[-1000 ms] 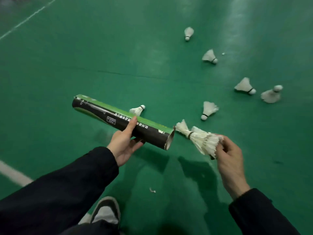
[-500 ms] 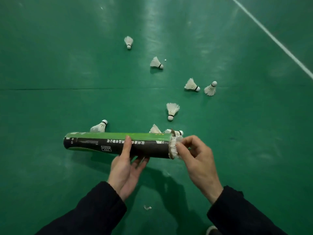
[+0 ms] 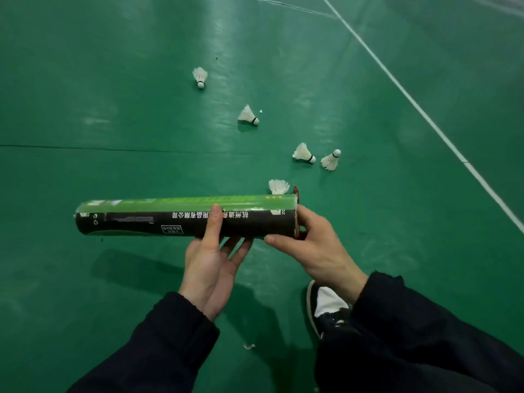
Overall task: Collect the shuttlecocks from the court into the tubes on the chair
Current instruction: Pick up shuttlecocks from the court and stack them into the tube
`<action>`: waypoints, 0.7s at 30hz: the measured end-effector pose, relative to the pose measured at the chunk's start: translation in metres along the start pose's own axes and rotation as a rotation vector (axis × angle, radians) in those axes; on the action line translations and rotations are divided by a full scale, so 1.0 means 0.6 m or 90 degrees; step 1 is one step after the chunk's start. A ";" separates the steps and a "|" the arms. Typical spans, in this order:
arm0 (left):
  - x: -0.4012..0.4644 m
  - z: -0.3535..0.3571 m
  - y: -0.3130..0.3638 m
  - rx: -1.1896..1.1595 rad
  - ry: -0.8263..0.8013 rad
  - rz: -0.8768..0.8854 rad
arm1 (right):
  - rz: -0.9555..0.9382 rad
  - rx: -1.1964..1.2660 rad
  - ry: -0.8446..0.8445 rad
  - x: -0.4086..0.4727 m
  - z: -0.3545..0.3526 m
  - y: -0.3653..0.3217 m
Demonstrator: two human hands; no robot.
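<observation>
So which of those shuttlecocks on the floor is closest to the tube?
The shuttlecock just behind the tube, near its right end, partly hidden by it. The other four lie farther off across the court.

Open court beyond us, tube across our front

The tube (image 3: 187, 215) lies level across our reach and half hides the nearest shuttlecock (image 3: 278, 186); four more sit well apart on bare green floor (image 3: 113, 95) beyond, each open from above. Our shoe (image 3: 326, 303) blocks the near right.
</observation>
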State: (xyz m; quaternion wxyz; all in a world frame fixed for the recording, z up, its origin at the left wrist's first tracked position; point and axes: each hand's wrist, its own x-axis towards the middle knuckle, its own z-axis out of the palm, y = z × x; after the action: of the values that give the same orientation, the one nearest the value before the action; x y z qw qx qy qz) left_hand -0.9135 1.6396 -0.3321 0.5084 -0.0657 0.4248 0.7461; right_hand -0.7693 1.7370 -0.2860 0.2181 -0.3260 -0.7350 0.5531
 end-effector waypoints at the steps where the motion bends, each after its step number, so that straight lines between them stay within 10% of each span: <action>1: 0.006 0.001 -0.002 -0.007 0.004 0.000 | -0.008 -0.004 0.001 0.009 0.001 0.004; 6: 0.032 -0.023 -0.016 0.030 0.083 0.025 | 0.132 0.044 -0.244 0.038 -0.001 0.055; 9: 0.045 -0.061 -0.015 0.032 0.170 0.056 | 0.234 0.178 -0.124 0.074 -0.035 0.128; 11: 0.055 -0.083 -0.012 0.028 0.225 0.078 | 0.164 -0.074 -0.037 0.111 -0.066 0.197; 14: 0.063 -0.093 -0.014 0.021 0.259 0.087 | -0.033 -0.645 -0.254 0.155 -0.092 0.295; 16: 0.067 -0.088 -0.014 0.000 0.276 0.078 | -0.119 -0.748 -0.339 0.179 -0.105 0.347; 21: 0.079 -0.059 -0.012 -0.034 0.311 0.076 | -0.010 -0.304 -0.059 0.189 -0.139 0.304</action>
State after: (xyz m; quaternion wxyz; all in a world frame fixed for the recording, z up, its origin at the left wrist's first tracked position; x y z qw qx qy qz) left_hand -0.9421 1.6491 -0.3837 0.3439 -0.2318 0.5183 0.7479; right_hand -0.7474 1.9066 -0.4406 0.1052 -0.3366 -0.8568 0.3761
